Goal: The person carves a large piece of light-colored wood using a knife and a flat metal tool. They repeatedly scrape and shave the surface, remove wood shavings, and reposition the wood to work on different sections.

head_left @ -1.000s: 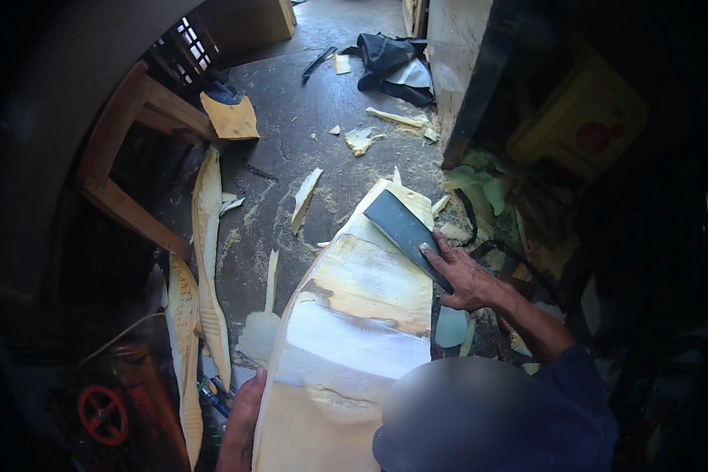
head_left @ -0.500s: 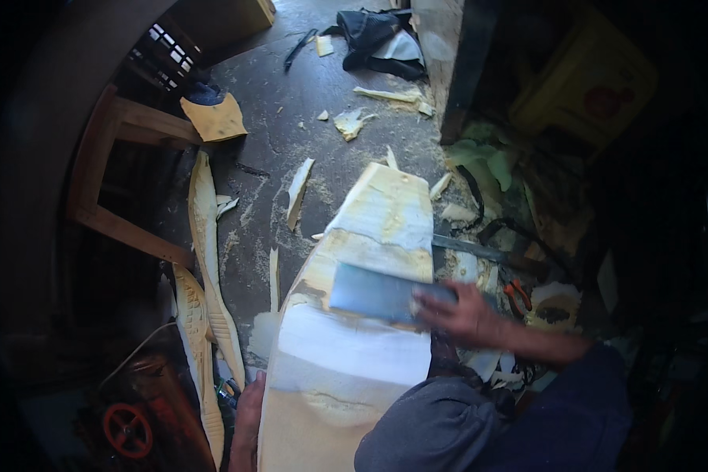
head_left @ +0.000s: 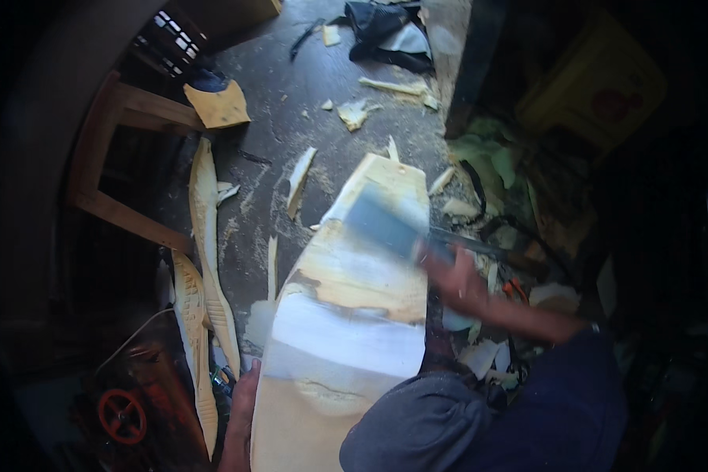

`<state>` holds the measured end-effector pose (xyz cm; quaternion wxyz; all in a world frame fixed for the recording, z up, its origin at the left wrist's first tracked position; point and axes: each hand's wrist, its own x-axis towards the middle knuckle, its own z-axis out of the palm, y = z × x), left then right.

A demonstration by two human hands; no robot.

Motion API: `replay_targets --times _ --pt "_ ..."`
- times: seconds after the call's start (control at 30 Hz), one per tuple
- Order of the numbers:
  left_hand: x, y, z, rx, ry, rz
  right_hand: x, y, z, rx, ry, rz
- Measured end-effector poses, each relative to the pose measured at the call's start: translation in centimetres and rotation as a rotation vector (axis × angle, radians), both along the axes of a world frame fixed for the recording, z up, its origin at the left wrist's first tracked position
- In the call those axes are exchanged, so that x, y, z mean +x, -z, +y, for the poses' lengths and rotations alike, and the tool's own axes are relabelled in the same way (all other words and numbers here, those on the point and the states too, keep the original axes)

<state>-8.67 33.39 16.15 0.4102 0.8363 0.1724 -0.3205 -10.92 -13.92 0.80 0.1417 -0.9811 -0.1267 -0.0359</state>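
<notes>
The right hand (head_left: 447, 266) is pointing forward-left, blurred fingers gripping a block (head_left: 381, 224) ahead; the left hand (head_left: 245, 393) is touching a board (head_left: 346, 334) right of its fingers, spread unclear.

The light is cool and uneven. It seems to come from the top of the frame, where the floor (head_left: 263, 51) carries a pale sheen; the lattice (head_left: 173, 39) at upper left shows small bright openings. The foam (head_left: 346, 334) is brightest, its white band near the middle almost washed out. The right side sinks into deep shadow, with the yellow object (head_left: 594, 86) at upper right barely readable; the red wheel (head_left: 122, 396) at lower left sits in gloom. The block (head_left: 381, 224) and right hand (head_left: 456, 275) are smeared with blur, while the floor looks fairly crisp. The fisheye bows the wooden frame (head_left: 138, 224) at left, and blackness swallows the corners.
</notes>
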Motion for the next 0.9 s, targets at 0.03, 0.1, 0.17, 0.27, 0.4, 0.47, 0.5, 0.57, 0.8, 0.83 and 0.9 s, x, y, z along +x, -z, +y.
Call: replay_targets --times 0.03,0.1,0.17,0.27,0.4,0.47,0.5,0.57,0.8,0.83,0.9 --pt "-0.1 -0.2 0.1 -0.019 -0.033 0.045 0.0 -0.1 0.0 0.069 -0.09 -0.073" --pt "0.1 -0.4 0.0 -0.017 -0.019 -0.023 0.1 -0.3 -0.1 0.171 -0.278 -0.154" --pt "0.4 -0.5 -0.4 -0.097 -0.149 0.138 0.1 -0.6 -0.2 0.285 -0.074 -0.058" --pt "0.4 -0.8 -1.0 -0.094 -0.203 0.231 0.5 -0.8 -0.5 0.103 0.227 -0.055" --pt "0.4 -1.1 -1.5 -0.015 -0.203 0.103 -0.9 -3.6 -0.3 0.482 -0.05 0.167" --pt "0.3 -0.9 -1.4 -0.009 -0.197 0.154 0.0 -3.1 -1.3 0.647 0.26 0.486" --pt "0.0 -0.9 -1.3 -0.179 -0.238 0.234 -0.3 -3.0 -1.2 0.576 0.289 0.59" --pt "-0.2 -1.0 -1.2 -0.141 -0.231 0.206 -1.4 -3.8 -0.1 0.205 0.019 0.263" --pt "-0.1 -3.1 -2.3 -0.182 -0.276 0.206 5.0 -6.0 1.5 0.383 0.059 -0.103" --pt "0.0 -3.5 -2.6 -0.158 -0.19 0.151 6.7 -5.7 1.8 0.425 0.156 -0.113" --pt "0.2 -4.3 -3.1 -0.176 -0.187 0.123 9.9 -4.9 2.6 0.21 0.238 -0.063"
